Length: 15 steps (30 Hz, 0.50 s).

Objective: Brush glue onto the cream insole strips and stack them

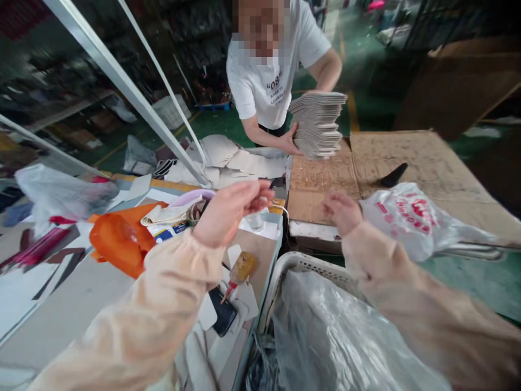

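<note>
My left hand is raised above the worktable, palm turned inward, fingers stretched and slightly bent, holding nothing. Across a gap, my right hand hangs over the near edge of the flattened cardboard; its loosely bent fingers are somewhat blurred and I see nothing in them. Beyond both hands, a person in a white T-shirt holds a thick stack of thin grey pieces with both hands. That stack is above the cardboard's far edge, apart from my hands. A white plastic bag with red print lies beside my right wrist.
Below my arms stands a white basket with a clear plastic sheet. On the left table lie orange material, a yellow glue bottle and a black phone. A metal post rises at the left.
</note>
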Motion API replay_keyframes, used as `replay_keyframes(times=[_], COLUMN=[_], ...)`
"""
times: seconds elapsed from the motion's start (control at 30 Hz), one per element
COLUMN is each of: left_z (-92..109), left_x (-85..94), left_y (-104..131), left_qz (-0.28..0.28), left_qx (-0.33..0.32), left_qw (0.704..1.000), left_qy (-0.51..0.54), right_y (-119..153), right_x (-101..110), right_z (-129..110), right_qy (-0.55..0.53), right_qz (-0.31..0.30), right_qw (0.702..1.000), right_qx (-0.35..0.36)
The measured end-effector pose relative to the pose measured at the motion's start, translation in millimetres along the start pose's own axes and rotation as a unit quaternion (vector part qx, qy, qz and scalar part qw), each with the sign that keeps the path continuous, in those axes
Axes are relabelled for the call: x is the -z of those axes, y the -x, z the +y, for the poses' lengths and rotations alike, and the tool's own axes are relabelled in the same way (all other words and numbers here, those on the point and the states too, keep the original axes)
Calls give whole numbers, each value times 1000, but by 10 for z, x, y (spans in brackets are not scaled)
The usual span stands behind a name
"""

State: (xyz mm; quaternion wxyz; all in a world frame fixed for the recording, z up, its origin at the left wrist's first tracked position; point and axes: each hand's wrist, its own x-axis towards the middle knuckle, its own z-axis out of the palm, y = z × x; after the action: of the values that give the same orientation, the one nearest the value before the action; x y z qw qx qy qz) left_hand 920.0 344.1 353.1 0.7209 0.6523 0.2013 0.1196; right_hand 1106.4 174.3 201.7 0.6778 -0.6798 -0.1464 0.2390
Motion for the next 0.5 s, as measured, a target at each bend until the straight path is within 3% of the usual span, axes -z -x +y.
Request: replay_keyframes(times=[0.1,0.17,0.2,0.27,0.33,0.4,0.5], left_z=[-343,-698,-874,-1176,-1392,-1541,-1709], left_x=[498,792,908,1057,1110,1112,1124], left_y=[882,1399,1632,2055,2422,2731,3093], left_qz=[108,205,233,243,228,226,235], left_qx=[50,103,135,203,248,270,279], left_qw=[993,971,958,940,930,925,923], left_qy=[-21,-69,-94,-130,-147,-143,-120], right_y=[789,1167,1282,1374,1344,1265,1142], right_x=[-568,-1019,-1233,-1597,-1855,-2005,-2043], right_z=[344,543,626,760,864,947,1029], right_qy=[71,247,310,392,448,489,500], right_qz=[-110,-287,-332,-389,-407,-403,-401], right_qw=[989,898,848,771,731,714,712], right_qx=[65,225,273,317,315,299,288])
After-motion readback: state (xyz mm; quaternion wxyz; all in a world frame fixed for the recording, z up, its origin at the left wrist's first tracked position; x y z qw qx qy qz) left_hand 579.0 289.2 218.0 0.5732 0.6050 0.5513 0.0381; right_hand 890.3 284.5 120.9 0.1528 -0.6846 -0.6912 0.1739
